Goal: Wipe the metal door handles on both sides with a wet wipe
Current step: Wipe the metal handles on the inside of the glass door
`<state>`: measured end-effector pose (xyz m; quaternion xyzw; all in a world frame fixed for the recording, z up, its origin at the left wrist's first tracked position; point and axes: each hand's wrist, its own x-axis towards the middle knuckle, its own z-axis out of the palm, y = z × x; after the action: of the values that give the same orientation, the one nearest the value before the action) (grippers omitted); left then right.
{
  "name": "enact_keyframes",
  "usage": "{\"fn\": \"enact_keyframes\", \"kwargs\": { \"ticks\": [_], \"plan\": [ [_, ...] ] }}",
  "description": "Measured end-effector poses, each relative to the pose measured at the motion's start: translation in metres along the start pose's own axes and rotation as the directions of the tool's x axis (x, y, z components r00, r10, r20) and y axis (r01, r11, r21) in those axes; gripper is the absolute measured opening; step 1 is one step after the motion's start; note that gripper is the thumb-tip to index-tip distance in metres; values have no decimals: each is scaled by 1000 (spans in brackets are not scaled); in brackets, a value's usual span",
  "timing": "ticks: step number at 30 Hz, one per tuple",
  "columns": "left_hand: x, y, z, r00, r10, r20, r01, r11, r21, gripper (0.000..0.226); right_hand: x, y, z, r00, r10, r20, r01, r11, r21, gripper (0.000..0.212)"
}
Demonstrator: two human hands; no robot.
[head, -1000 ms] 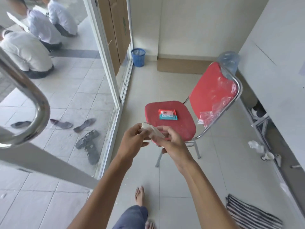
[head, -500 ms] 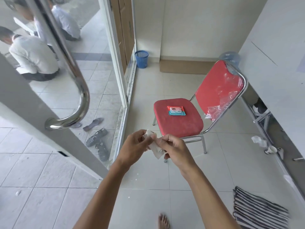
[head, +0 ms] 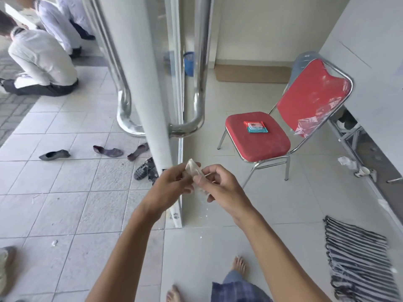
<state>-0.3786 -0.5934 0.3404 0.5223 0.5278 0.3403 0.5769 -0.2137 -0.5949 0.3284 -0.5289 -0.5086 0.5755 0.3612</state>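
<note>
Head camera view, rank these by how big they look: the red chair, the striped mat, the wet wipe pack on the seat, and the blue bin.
1. red chair
2. striped mat, cut off by the frame edge
3. blue bin, far off and partly hidden behind the door, so unsure against the pack
4. wet wipe pack

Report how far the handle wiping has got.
Done: a wet wipe is out of the pack lying on the red chair. In hand: left hand and right hand pinch it together. Left: both metal handles, outer and inner, untouched.
</note>
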Motion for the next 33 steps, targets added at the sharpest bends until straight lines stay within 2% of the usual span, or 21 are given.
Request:
{"fn": "enact_keyframes", "kwargs": {
  "ticks": [5,10,13,22,26,30,33],
  "plan": [
    [-15,-16,-36,999,-3,52,4,1000,-5,22,-13,-6,40,999,29,27,-28,998,-55,18],
    [-22,-31,-61,999,-10,36,10,1000,2,16,-19,0,84,996,-53,-75,33,970,-239,13],
    [-24,-42,-88,999,-30,23,30,999,-11,15,-13,3,118,989,-94,-110,70,976,-208,14],
    [12,-64,-176,997,-70,22,69,996,51,22,40,17,198,990,-36,-139,11,985,-173,20],
    [45,-60,-212,993,-84,82,77,993,88,22,63,19,242,980,70,-184,-95,987,-129,21],
    [72,-53,-241,995,-59,81,53,996,72,23,93,5,262,971,98,-217,-117,991,-72,3],
    [90,-51,-267,993,-75,86,77,997,-19,22,118,-3,271,941,109,-319,-129,991,-39,5]
  ]
}}
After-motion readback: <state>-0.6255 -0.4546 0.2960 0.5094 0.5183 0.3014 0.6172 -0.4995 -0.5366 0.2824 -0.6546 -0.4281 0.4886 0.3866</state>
